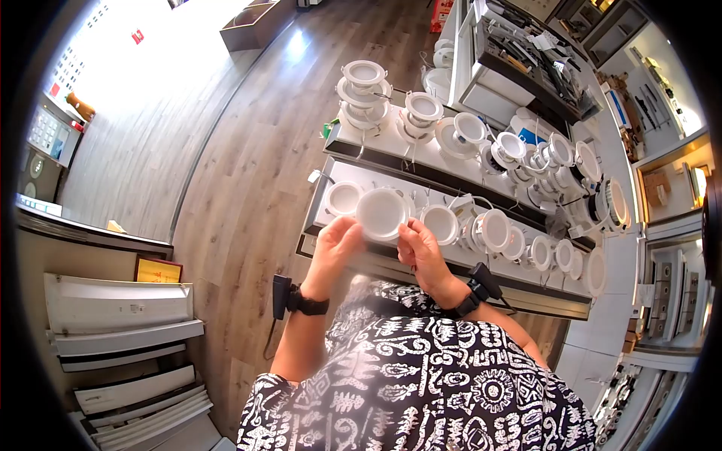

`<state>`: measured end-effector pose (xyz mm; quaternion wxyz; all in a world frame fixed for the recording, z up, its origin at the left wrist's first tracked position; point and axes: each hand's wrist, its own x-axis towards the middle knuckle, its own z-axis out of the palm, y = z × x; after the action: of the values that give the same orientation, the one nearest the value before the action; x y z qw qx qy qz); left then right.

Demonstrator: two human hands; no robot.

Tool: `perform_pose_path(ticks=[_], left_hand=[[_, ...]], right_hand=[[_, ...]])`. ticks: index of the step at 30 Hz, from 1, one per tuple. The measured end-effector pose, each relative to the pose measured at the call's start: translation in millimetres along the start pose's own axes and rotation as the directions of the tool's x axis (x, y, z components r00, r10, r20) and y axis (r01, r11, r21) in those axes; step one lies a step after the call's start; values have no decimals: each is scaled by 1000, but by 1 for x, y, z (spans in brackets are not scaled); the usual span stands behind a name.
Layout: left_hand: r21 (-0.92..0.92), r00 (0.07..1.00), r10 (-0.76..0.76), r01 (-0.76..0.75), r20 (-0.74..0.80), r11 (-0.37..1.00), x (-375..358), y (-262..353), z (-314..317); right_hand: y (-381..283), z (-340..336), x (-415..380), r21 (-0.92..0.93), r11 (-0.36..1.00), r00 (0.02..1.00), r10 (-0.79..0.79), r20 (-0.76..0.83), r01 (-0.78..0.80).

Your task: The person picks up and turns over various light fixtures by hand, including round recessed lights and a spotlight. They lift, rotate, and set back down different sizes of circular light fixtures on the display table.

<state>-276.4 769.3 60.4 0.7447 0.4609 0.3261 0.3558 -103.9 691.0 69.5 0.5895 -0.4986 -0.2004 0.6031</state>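
Observation:
Between my two hands is a round white recessed downlight (382, 213), its broad pale face turned up toward me. My left hand (336, 249) is closed at its lower left rim, the fingertips partly blurred. On the lower right rim, my right hand (423, 254) pinches with thumb and fingers. Just behind it to the left, another white downlight (344, 198) lies on the low white shelf. To the right of my hands stands a similar downlight (439, 225), with more of them in a row along the same shelf.
Behind, a second shelf step (391, 146) carries stacked downlights (364, 83) with loose wires. A display counter (519, 60) full of small parts stands at the back right. Long white panels (116, 301) are piled at lower left. Wood floor (248, 158) spreads to the left.

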Motion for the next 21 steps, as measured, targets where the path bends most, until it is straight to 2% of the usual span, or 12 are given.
perform_pose_path(ticks=[2, 5, 8, 11, 14, 19, 20, 21], left_hand=[[-34, 999, -21, 20, -28, 999, -3, 10, 11], [105, 998, 37, -31, -56, 994, -2, 3, 8], [180, 997, 44, -32, -64, 983, 0, 0, 0], [85, 984, 48, -34, -172, 996, 9, -9, -22], [1, 939, 110, -116, -327, 993, 28, -21, -47], [17, 902, 157, -164, -401, 986, 62, -45, -65], [28, 904, 145, -146, -403, 989, 68, -52, -67], [-43, 904, 100, -129, -417, 991, 71, -55, -65]], right_hand=[[2, -2, 1, -31, 999, 1000, -15, 5, 15], [-5, 4, -4, -151, 988, 1000, -27, -2, 27], [5, -9, 1, -303, 951, 998, -36, 59, 52], [14, -15, 2, -379, 895, 969, -184, 165, 235], [5, -15, -7, -426, 845, 947, -282, 155, 322], [-1, -19, -15, -301, 921, 967, -214, 137, 247], [0, -20, -17, -292, 927, 969, -197, 147, 233], [0, -21, -18, -309, 919, 966, -202, 164, 244]])
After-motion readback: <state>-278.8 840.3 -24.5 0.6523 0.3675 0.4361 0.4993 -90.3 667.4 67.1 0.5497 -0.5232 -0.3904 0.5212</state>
